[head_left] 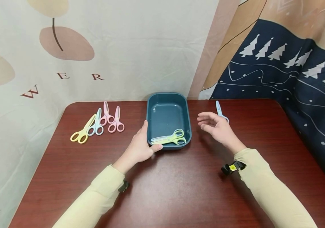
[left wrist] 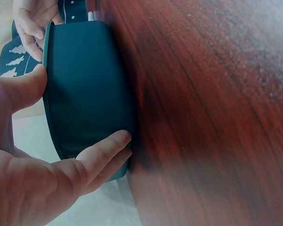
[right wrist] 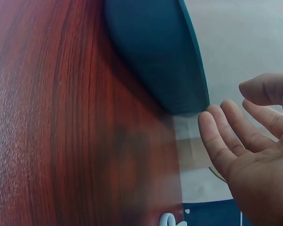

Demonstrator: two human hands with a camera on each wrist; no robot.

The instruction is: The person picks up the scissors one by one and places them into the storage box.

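A dark teal plastic tray [head_left: 168, 118] sits on the table by its back edge. Two overlapping pairs of scissors [head_left: 169, 138], with yellow-green and pale blue parts, lie inside at its near end. My left hand [head_left: 139, 145] rests against the tray's near left corner, thumb at the near rim and straight fingers along the left wall [left wrist: 80, 89]. To the right of the tray, my right hand [head_left: 218, 128] hovers with relaxed fingers and holds nothing. Just beyond it lies a light blue pair of scissors [head_left: 219, 109], its handles partly hidden by the hand.
On the table's left side lie yellow scissors [head_left: 84, 131], light blue scissors [head_left: 96, 123] and two pink pairs [head_left: 117, 122], close together. A pale printed curtain [head_left: 137, 47] hangs behind the table [head_left: 179, 186], with a dark blue tree-patterned cloth [head_left: 265, 72] at the right.
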